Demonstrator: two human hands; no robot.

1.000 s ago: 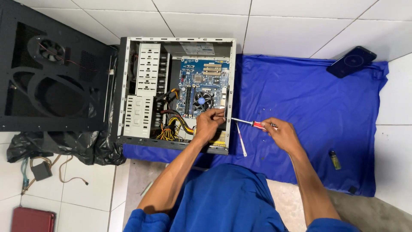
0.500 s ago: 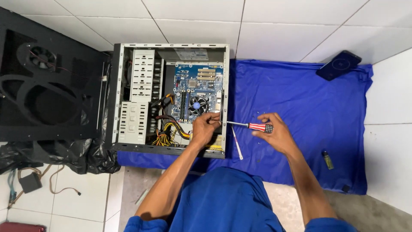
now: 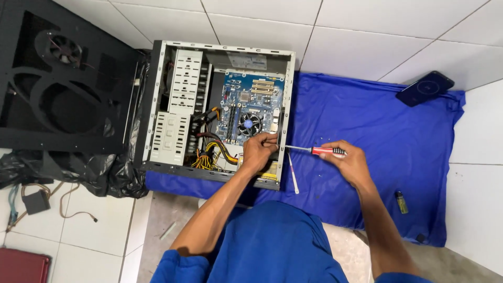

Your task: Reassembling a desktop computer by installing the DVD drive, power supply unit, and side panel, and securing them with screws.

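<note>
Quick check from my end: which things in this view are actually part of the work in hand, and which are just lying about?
In use:
left hand inside the open computer case
right hand gripping the red-handled screwdriver
motherboard

Lying about:
black side panel
phone
small lighter
black plastic bag
blue cloth

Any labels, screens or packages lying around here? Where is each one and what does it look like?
Phone: on the far right corner of the blue cloth, a dark rectangle, screen unlit.
Label: on the far inside wall of the open computer case, a pale rectangular sticker; its print is too small to tell.
Packages: none show.
</note>
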